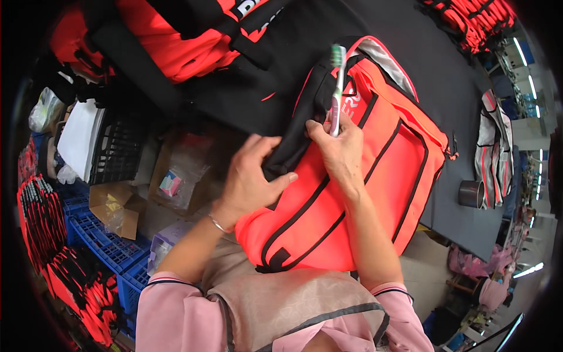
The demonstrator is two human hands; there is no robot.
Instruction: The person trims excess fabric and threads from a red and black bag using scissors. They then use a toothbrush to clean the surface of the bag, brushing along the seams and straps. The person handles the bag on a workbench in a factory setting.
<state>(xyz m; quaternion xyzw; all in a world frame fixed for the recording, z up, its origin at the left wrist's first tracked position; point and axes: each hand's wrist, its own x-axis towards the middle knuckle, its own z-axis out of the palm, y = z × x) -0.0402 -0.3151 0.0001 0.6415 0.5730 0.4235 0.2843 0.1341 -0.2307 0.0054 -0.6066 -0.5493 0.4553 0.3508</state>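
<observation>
A bright orange bag point(375, 176) with black trim lies on my lap and against the black table point(410, 53). My left hand point(252, 173) pinches a black flap of the bag near its top left corner. My right hand point(340, 149) rests on the bag and holds a toothbrush point(336, 88) upright, bristles at the top, its handle between my fingers.
More orange and black bags point(176, 41) are piled at the table's far side and far right. A small metal cup point(471, 193) stands on the table's right. Left of me are a cardboard box point(176, 176), a black crate point(120, 149) and blue crates point(99, 240).
</observation>
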